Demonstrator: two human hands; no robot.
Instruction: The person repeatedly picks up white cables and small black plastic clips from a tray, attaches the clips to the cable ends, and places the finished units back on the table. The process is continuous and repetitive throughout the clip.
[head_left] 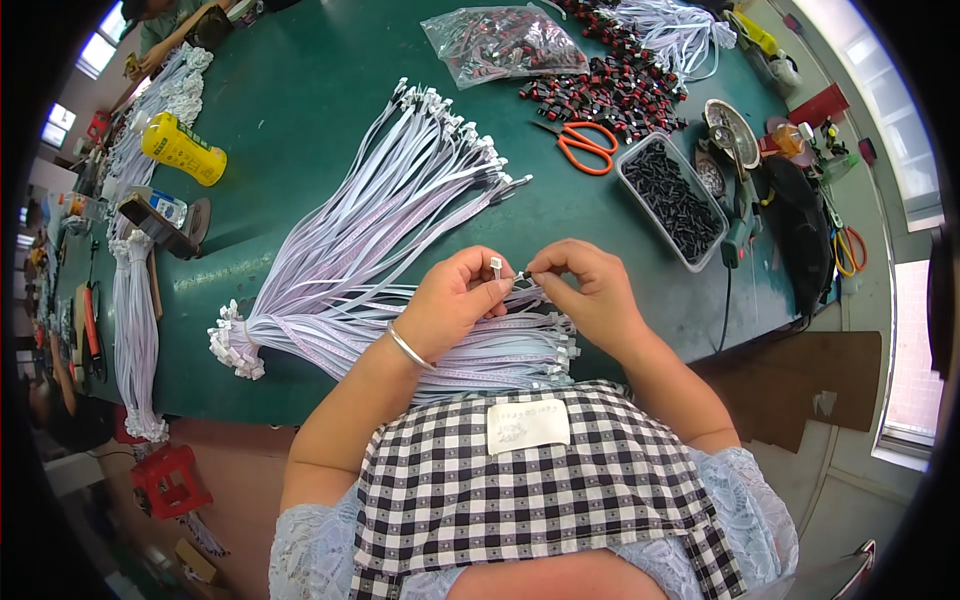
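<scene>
Above the near edge of a large bundle of flat white ribbon cables (340, 225), my hands meet fingertip to fingertip. My left hand (455, 300), with a bangle at the wrist, pinches the end of a cable; a small white connector (496, 264) stands up between thumb and fingers. My right hand (592, 292) has thumb and forefinger closed on a thin dark wire end (523, 277) beside that connector. Exactly how the two pieces join is too small to tell. The bundle's gathered end (236, 342) lies to the left, its loose ends fanning away and toward me.
Orange-handled scissors (585, 147) and a clear tub of small black parts (672, 200) lie to the right. Behind them are a heap of red-black parts (620, 95) and a plastic bag (505, 45). A yellow bottle (185, 148) stands left. Another person (165, 35) sits at far left.
</scene>
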